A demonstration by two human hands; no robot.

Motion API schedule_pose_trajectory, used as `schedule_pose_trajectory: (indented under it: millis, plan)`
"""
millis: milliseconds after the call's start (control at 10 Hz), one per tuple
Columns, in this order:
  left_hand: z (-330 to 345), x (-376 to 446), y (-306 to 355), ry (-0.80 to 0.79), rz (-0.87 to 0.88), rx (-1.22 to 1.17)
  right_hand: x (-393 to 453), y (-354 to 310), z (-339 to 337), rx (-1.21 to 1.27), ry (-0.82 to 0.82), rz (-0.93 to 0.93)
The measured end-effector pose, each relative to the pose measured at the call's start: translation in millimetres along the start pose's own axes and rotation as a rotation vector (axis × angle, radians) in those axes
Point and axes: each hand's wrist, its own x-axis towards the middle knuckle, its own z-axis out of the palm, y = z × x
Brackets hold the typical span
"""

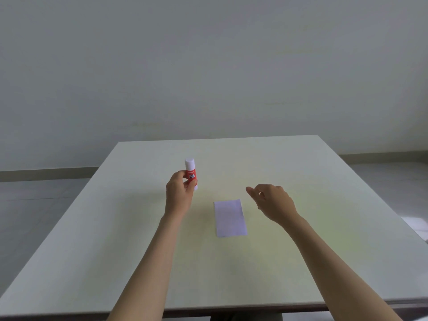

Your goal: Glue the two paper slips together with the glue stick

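Glue stick [191, 173]: held upright in left hand [179, 193], fingers wrapped round the red barrel, white cap on and pointing up; long axis near vertical, above the table [301, 181] left of centre.

Paper slips [230, 217]: flat on table, between the two hands, long axis running near-to-far (only one white rectangle distinguishable; possibly two stacked, cannot tell).

Right hand [274, 201]: empty, loosely open, hovering just right of the paper's far end.

Risks, as judged: cap stuck or dropped on removal; unpinned paper sliding or creasing under the glue; misaligned edges if pressed hastily.
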Motion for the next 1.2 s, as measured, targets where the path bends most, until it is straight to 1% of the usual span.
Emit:
schedule_pose_trajectory:
  millis: [200, 600, 900, 1100, 1200]
  plan:
    - [8.0, -5.3, -21.5, -0.017, -0.045, 0.054, -1.6, 12.2, 8.1, -0.004, -0.036, 0.013]
    - [12.6, -8.8, -30.8, -0.060, -0.065, 0.068, -3.8, 14.9, 4.3, 0.014, -0.046, 0.039]
    - [9.3, -12.6, -31.5, -0.091, -0.058, 0.037, -11.0, 10.5, 7.1, -0.021, -0.073, 0.028]
    - [5.2, -15.6, -31.6, -0.160, -0.139, -0.023, -15.2, 7.9, 10.4, -0.038, -0.088, 0.011]
    - [-1.1, -15.4, -22.5, -0.096, -0.121, 0.005, -11.8, 1.7, 10.4, -0.038, -0.074, -0.016]
